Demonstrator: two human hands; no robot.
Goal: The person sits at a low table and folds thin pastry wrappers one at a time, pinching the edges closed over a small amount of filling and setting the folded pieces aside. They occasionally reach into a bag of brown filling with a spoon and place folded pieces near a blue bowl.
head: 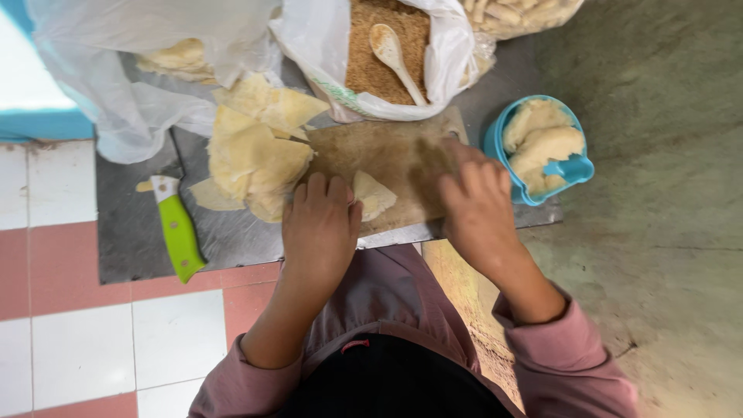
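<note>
My left hand (319, 226) lies palm down at the near edge of a wooden board (391, 155), its fingertips touching a folded yellow dough piece (374, 195). My right hand (476, 203) is blurred, palm down on the right part of the board, fingers spread, holding nothing that I can see. A stack of thin yellow dough sheets (251, 155) lies just left of the board.
A green-handled knife (176, 227) lies on the grey mat (124, 224) at left. A blue tub (574, 169) of folded dough stands right of the board. Behind are a white bag of brown crumbs (387, 46) with a spoon (392, 56), and other plastic bags (116, 70).
</note>
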